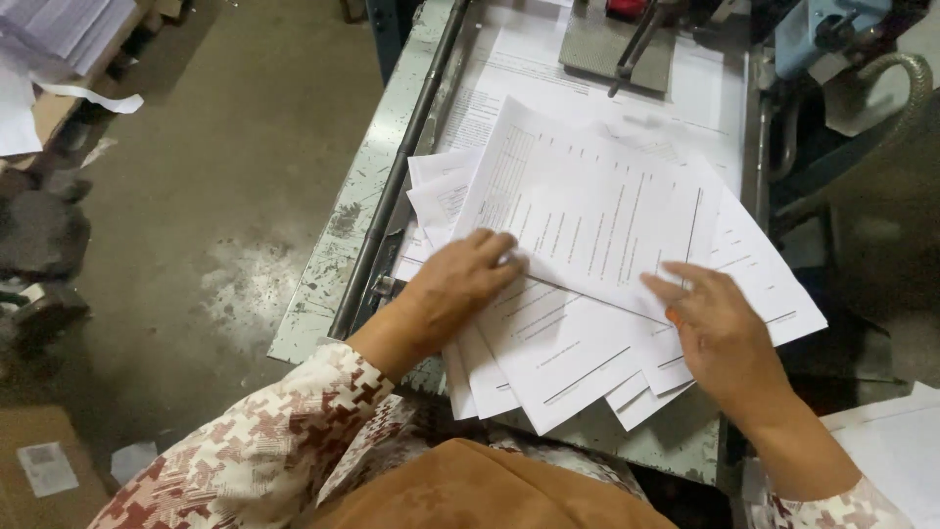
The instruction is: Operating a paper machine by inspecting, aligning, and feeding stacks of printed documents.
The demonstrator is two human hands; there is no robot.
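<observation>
Printed sheets (pixel 587 245) fanned under both hands, touching.

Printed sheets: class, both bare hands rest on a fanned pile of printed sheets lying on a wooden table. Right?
Not quite. The left hand and right hand do rest on the fanned printed sheets, but the head view shows a worn, painted metal table, not wood.

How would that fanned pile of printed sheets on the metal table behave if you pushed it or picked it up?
The printed sheets would probably slide apart easily: they already lie fanned and askew under the left hand and right hand. They look thin, so lifted corners would likely droop. Some overhang the worn metal table, so a push could spill them.
</observation>
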